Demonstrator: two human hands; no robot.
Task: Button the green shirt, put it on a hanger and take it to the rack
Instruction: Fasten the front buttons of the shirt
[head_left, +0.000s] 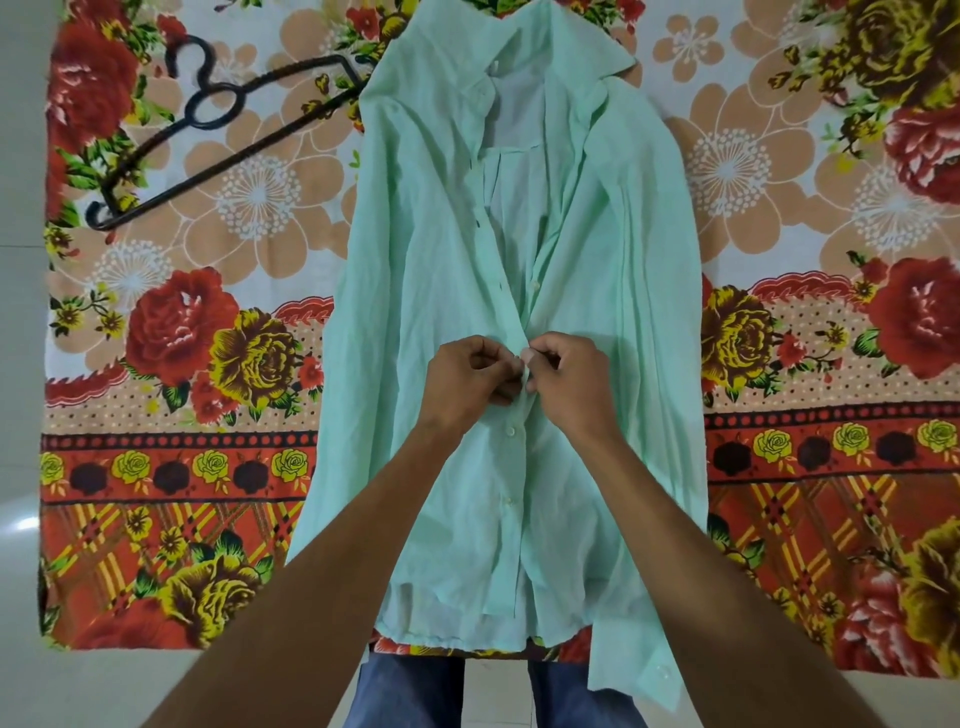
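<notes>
No readable text, label, brand, number or sign on shirt (441, 260), hanger (234, 156) or floral cloth (208, 364).

Single head-worn wide-angle view, tipped steeply down from the near edge.

The camera sits above the person's left forearm (337, 571) and right forearm (685, 571), which enter from the bottom corners and meet at mid-frame. It faces forward and down, almost flat onto the red, orange and yellow flower-printed cloth (208, 467). It is close: the pale green button-front shirt (441, 260) runs from the top edge nearly to the bottom. The black hanger with a curved hook (234, 156) lies upper left, blue denim legs (405, 691) show at the bottom edge, and glossy white floor (21, 364) lines the left.
</notes>
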